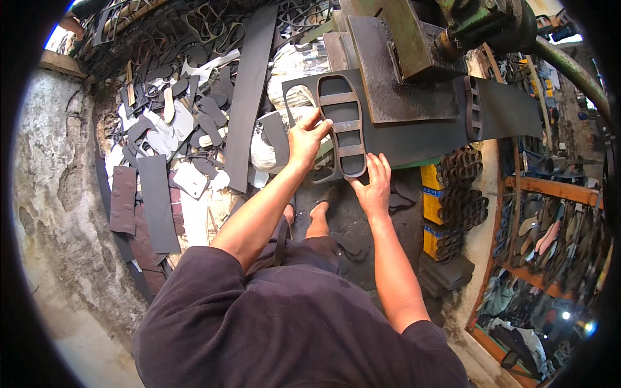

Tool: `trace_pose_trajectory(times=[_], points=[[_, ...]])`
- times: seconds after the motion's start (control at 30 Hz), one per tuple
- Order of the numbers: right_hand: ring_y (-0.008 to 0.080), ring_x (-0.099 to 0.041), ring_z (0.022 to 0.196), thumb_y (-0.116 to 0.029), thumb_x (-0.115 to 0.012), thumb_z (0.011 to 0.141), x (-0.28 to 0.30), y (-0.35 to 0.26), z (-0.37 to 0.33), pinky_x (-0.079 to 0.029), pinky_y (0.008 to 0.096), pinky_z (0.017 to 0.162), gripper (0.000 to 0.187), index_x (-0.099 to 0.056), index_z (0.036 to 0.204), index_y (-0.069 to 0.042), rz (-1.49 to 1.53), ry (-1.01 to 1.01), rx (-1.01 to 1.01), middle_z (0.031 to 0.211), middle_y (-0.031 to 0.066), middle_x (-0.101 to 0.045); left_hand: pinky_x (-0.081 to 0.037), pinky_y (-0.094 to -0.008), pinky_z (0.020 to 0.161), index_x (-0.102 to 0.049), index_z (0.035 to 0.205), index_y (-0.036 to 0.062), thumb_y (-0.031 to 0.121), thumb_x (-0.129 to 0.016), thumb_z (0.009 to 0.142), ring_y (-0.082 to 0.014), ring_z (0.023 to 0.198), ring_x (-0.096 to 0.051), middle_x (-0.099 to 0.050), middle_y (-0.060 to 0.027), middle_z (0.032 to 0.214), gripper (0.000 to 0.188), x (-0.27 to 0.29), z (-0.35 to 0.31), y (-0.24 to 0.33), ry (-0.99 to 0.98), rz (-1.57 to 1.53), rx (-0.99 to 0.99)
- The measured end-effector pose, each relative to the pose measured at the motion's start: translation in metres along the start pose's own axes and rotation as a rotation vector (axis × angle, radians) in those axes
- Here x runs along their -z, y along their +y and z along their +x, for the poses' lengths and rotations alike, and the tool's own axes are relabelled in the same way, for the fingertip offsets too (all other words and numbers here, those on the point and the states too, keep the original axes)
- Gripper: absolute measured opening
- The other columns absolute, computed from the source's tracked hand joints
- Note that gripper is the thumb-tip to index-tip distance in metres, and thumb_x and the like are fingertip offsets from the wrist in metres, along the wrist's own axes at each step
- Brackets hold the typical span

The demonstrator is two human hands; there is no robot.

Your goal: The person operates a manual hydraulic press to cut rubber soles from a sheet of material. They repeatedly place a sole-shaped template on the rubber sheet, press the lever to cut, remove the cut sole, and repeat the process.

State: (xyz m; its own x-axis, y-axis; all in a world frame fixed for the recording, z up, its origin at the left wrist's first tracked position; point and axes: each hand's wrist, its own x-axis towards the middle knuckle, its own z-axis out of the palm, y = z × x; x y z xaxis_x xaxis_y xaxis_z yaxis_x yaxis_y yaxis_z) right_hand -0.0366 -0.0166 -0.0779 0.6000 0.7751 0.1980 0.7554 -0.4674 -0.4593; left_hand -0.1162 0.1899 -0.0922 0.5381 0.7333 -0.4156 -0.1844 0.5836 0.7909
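Observation:
A sole-shaped cutting die (339, 99), a dark metal frame with several crossbars, lies on a dark rubber sheet (414, 143). My left hand (304, 141) pinches the die's left rim, with the thumb over the rim near the middle crossbar. At the die's near end, my right hand (374, 186) has its thumb by the bottom edge and its fingers along the right side. Part of the sheet's left end shows a curved cut-out beside the die. Just right of the die, a flat metal plate (407, 90) of the press covers part of the sheet.
The green press (414, 39) rises at the upper right. A second die (473, 108) stands right of its plate. Rubber scraps (174, 123) heap at the left by a worn wall (65, 194). Stacked dies (453, 168) and a rack of soles (550, 233) fill the right.

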Motion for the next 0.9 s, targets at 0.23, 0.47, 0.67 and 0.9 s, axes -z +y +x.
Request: trace_pose_trajectory(times=[0.23,0.47,0.67,0.9], points=[[0.0370,-0.046,0.140,-0.004,-0.078,0.067,-0.001,-0.001,0.003,-0.042,0.0461,0.117,0.067,-0.063,0.132,0.000,0.014,-0.002,-0.028,0.138,0.0118,-0.061,-0.058,-0.0319,0.100,-0.055,0.145,-0.0045,0.003,-0.075,0.093,-0.0201,0.115,-0.067,-0.065,-0.0163,0.135,0.056,0.005,-0.003,0.002,-0.051,-0.101,-0.019],[0.0375,-0.046,0.139,-0.017,-0.088,0.068,-0.001,-0.002,0.006,-0.041,0.0476,0.117,0.070,-0.062,0.131,0.000,0.021,0.017,-0.049,0.137,0.0127,-0.060,-0.054,-0.0384,0.108,-0.044,0.150,-0.0104,0.011,-0.074,0.095,-0.0257,0.128,-0.061,-0.053,-0.0219,0.149,0.066,0.002,-0.004,0.010,-0.076,0.004,-0.028],[0.0394,-0.045,0.139,-0.027,-0.092,0.068,-0.003,-0.007,0.005,-0.040,0.0507,0.116,0.078,-0.060,0.133,0.000,-0.013,0.028,-0.022,0.136,0.0143,-0.060,-0.055,-0.0379,0.108,-0.046,0.148,-0.0113,0.008,-0.075,0.094,-0.0259,0.127,-0.061,-0.055,-0.0219,0.147,0.064,0.000,-0.003,0.006,-0.035,-0.028,-0.004],[0.0374,-0.041,0.144,-0.023,-0.088,0.070,0.001,0.009,-0.002,-0.037,0.0495,0.119,0.078,-0.057,0.140,-0.006,0.010,0.002,-0.019,0.142,0.0122,-0.056,-0.059,-0.0326,0.097,-0.053,0.146,-0.0064,0.004,-0.077,0.092,-0.0207,0.111,-0.068,-0.065,-0.0162,0.133,0.060,-0.006,-0.002,-0.006,-0.022,-0.103,-0.018]])
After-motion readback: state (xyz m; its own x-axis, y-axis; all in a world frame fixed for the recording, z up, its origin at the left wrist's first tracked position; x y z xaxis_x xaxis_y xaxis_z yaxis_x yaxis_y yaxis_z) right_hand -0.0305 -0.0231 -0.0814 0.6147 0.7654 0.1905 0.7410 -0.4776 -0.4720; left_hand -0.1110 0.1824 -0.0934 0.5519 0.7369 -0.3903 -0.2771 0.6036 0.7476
